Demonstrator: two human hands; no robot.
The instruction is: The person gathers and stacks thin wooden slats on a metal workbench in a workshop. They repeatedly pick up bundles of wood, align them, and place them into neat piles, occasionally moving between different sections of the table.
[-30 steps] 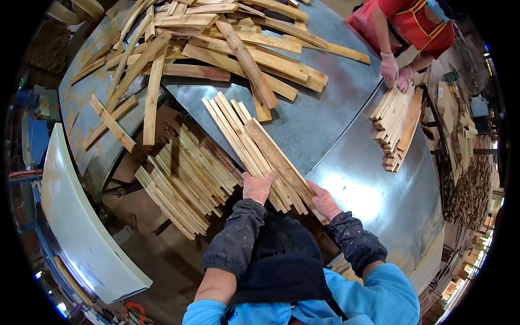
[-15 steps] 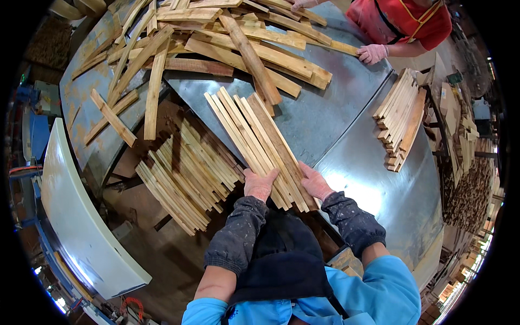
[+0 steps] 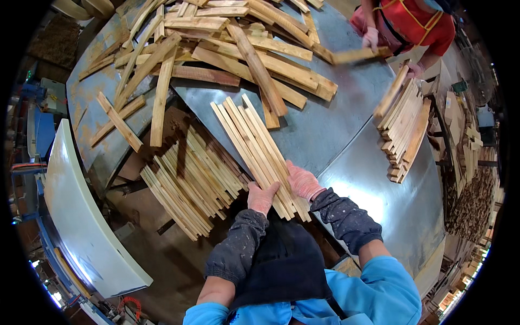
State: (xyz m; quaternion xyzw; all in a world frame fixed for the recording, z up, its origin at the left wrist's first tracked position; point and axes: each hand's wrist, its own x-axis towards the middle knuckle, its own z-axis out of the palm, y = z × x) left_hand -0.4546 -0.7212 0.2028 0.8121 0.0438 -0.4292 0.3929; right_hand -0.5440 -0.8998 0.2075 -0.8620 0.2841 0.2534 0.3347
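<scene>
A bundle of pale wooden strips (image 3: 257, 154) lies side by side in front of me, slanting from upper left to lower right, with its near end by my apron. My left hand (image 3: 262, 197), in a pinkish glove, is closed on the bundle's left side near that end, thumb on top. Against the right side my gloved right hand (image 3: 304, 181) presses, fingers along the outermost strip. Left of the bundle, a row of similar strips (image 3: 189, 181) sits lower down, in the gap beside the metal table (image 3: 346, 124).
A loose heap of wooden boards (image 3: 233, 49) covers the far left tabletop. To the right stands a stack of strips (image 3: 403, 127). Across the table a co-worker in red (image 3: 401, 27) handles boards with gloved hands. A white curved panel (image 3: 81, 216) stands at left.
My right hand has moved up and left along the bundle. The wide brownish face on its right side no longer shows. The co-worker now holds one board over the right stack and another, blurred.
</scene>
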